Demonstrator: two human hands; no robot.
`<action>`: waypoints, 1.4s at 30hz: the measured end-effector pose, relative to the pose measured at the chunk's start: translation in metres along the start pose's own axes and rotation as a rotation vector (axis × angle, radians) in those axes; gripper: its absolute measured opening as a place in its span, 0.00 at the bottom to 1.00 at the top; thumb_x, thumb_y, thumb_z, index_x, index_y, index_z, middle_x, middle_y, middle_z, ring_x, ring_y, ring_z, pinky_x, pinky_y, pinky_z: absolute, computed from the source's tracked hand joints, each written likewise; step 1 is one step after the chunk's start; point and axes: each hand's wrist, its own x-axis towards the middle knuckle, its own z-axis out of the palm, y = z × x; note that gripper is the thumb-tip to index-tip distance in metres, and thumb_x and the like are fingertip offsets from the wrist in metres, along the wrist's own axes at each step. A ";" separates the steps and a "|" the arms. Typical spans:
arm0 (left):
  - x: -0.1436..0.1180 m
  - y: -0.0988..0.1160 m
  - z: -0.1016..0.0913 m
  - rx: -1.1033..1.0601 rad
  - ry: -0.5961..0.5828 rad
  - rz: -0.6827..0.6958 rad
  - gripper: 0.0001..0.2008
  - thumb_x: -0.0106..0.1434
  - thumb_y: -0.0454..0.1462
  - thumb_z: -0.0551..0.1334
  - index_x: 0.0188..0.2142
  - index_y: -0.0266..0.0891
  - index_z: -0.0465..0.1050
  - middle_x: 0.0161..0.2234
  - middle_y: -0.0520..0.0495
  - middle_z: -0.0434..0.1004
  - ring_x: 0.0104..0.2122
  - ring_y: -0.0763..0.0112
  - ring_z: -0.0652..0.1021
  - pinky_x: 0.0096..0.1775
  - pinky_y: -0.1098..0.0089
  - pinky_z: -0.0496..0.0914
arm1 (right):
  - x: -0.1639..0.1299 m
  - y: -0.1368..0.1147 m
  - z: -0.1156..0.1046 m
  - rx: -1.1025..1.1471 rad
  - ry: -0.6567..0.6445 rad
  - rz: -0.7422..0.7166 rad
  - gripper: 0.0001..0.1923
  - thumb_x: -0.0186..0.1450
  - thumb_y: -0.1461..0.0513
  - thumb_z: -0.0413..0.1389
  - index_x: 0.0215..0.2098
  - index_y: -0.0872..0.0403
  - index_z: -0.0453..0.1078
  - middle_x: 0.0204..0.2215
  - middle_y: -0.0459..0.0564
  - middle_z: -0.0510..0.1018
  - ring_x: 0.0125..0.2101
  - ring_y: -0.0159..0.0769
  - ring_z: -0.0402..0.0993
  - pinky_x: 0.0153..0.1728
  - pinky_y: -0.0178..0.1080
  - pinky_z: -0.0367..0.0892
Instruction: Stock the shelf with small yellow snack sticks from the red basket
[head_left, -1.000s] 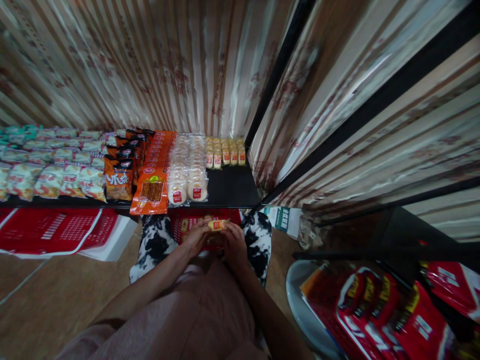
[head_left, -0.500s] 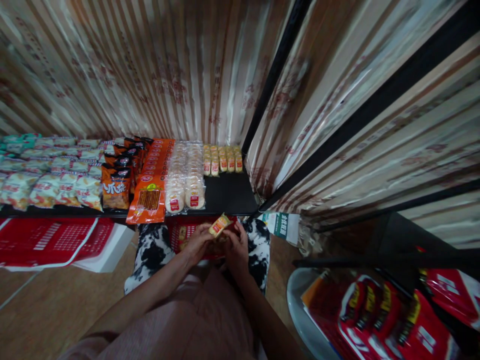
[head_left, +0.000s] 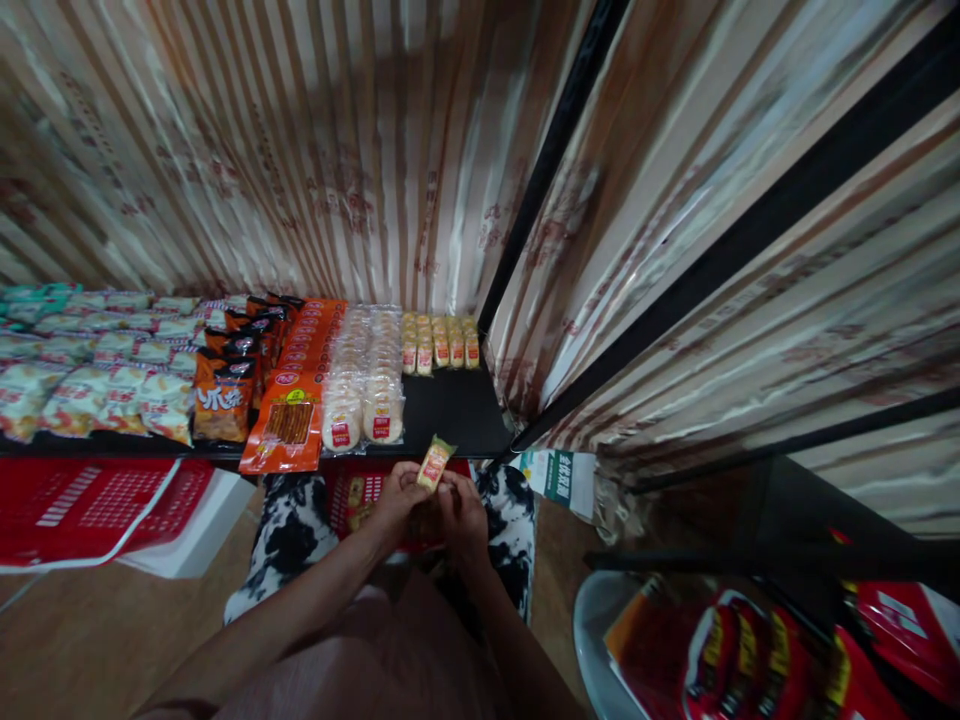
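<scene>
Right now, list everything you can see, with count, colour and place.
small snack packet: one, yellow with a red label, held up in front of the shelf edge.
black shelf: one, bare at its right front.
yellow packets: one short row, at the shelf's back right.
round white cakes: two rows in clear wrap, red labels, shelf middle.
orange packs: one row, left of the cakes.
dark orange bags: one row, further left.
pale bags: several rows, shelf's left end.
red basket: one, between the knees.
flat red baskets: stacked, lower left.
red packs: several, lower right.
striped curtain: behind the shelf.
left hand: on the packet.
right hand: at the packet's lower end.
</scene>
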 end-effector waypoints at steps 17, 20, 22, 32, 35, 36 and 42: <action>0.022 0.012 0.014 0.233 0.064 0.055 0.09 0.47 0.33 0.61 0.31 0.36 0.71 0.29 0.48 0.75 0.29 0.72 0.73 0.32 0.74 0.65 | 0.035 0.008 -0.004 -0.054 0.003 0.099 0.14 0.63 0.58 0.47 0.42 0.54 0.70 0.35 0.52 0.75 0.35 0.37 0.72 0.37 0.38 0.67; 0.029 0.014 0.016 0.305 0.083 0.077 0.08 0.48 0.32 0.60 0.31 0.36 0.72 0.30 0.47 0.75 0.30 0.72 0.73 0.30 0.74 0.65 | 0.040 0.011 -0.004 -0.085 0.019 0.111 0.14 0.63 0.58 0.47 0.42 0.53 0.71 0.35 0.51 0.75 0.34 0.37 0.72 0.37 0.38 0.67; 0.034 0.015 0.018 0.331 0.086 0.094 0.08 0.49 0.32 0.60 0.31 0.36 0.73 0.30 0.48 0.74 0.29 0.72 0.72 0.28 0.75 0.64 | 0.045 0.013 -0.004 -0.100 0.027 0.113 0.14 0.63 0.58 0.48 0.43 0.53 0.71 0.35 0.51 0.75 0.34 0.36 0.72 0.37 0.38 0.67; 0.067 0.017 0.036 0.225 0.138 0.088 0.09 0.47 0.27 0.60 0.29 0.37 0.73 0.30 0.48 0.74 0.26 0.75 0.72 0.25 0.76 0.63 | 0.072 0.029 0.007 0.049 0.076 0.129 0.16 0.62 0.61 0.48 0.46 0.55 0.69 0.37 0.54 0.72 0.26 0.32 0.73 0.30 0.36 0.71; 0.076 0.018 0.039 0.212 0.151 0.090 0.10 0.46 0.26 0.60 0.29 0.37 0.74 0.31 0.49 0.74 0.27 0.75 0.72 0.28 0.76 0.64 | 0.081 0.033 0.012 0.100 0.100 0.120 0.17 0.60 0.62 0.49 0.47 0.55 0.68 0.36 0.54 0.72 0.26 0.32 0.73 0.27 0.35 0.71; 0.078 0.019 0.041 0.205 0.154 0.088 0.10 0.45 0.26 0.61 0.29 0.37 0.74 0.31 0.49 0.74 0.27 0.75 0.72 0.29 0.76 0.64 | 0.084 0.034 0.013 0.102 0.108 0.116 0.17 0.60 0.63 0.49 0.47 0.55 0.68 0.36 0.54 0.72 0.26 0.32 0.73 0.26 0.35 0.71; 0.094 0.024 0.051 0.299 0.241 0.109 0.10 0.47 0.25 0.59 0.29 0.36 0.73 0.32 0.47 0.73 0.29 0.74 0.71 0.29 0.76 0.64 | 0.100 0.037 0.018 0.066 0.108 0.128 0.18 0.59 0.64 0.48 0.47 0.57 0.68 0.38 0.56 0.71 0.26 0.32 0.73 0.28 0.36 0.72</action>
